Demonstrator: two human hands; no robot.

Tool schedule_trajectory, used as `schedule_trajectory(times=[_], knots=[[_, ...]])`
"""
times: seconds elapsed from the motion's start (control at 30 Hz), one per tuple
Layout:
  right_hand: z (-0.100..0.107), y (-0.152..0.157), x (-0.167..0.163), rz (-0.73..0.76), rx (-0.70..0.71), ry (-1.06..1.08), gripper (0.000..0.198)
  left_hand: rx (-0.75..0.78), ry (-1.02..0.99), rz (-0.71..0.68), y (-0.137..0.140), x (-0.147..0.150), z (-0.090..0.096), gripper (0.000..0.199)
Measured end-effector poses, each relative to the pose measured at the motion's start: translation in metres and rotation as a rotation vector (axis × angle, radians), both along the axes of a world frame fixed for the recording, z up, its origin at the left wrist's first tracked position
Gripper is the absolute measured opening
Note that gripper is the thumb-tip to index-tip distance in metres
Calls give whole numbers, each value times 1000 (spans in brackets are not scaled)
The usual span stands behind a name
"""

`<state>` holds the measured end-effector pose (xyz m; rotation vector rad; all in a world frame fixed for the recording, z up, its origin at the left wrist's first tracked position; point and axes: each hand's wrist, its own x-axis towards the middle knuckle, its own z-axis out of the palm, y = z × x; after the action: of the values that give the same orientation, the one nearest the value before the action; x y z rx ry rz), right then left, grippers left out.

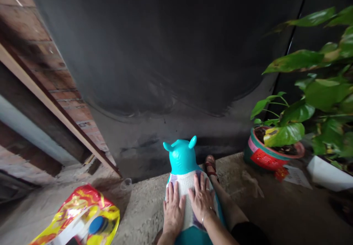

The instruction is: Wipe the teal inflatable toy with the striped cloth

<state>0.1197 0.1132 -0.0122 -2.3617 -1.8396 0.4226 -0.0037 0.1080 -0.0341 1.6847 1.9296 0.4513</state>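
Across the back of one teal toy animal (pixel 182 158), positioned before a dark panel (pixel 165 54), lies one white-and-purple cloth (pixel 188 212); the left hand (pixel 173 212) and right hand (pixel 202 201) (two) rest flat on it, fingers extended, gripping nothing, apparently to steady it. One red-and-yellow bag (pixel 82 195) and one round plant pot (pixel 266 157) flank the toy, well apart from it

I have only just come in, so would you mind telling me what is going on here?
A person has both hands on a turquoise animal-shaped toy in front of a dark panel. The left hand and right hand are spread palm-down on a white-and-purple cloth covering part of its back. The toy's eared head faces the panel. A red-and-yellow bag lies to the left, and a potted plant stands to the right.
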Motion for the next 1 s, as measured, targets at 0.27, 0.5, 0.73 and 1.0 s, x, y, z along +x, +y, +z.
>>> schedule_trajectory(times=[0.27, 0.5, 0.73, 1.0], knots=[[-55, -112, 6, 200, 254, -138, 54, -14, -10, -49, -73, -8, -14, 58], [-56, -105, 0, 240, 304, -140, 55, -3, -76, -28, -68, -13, -26, 62], [-28, -31, -22, 242, 261, -37, 58, 59, -267, -15, 11, -27, -31, 70], [-23, 6, -35, 246, 256, -16, 65, 118, -353, -24, 51, -35, -43, 68]])
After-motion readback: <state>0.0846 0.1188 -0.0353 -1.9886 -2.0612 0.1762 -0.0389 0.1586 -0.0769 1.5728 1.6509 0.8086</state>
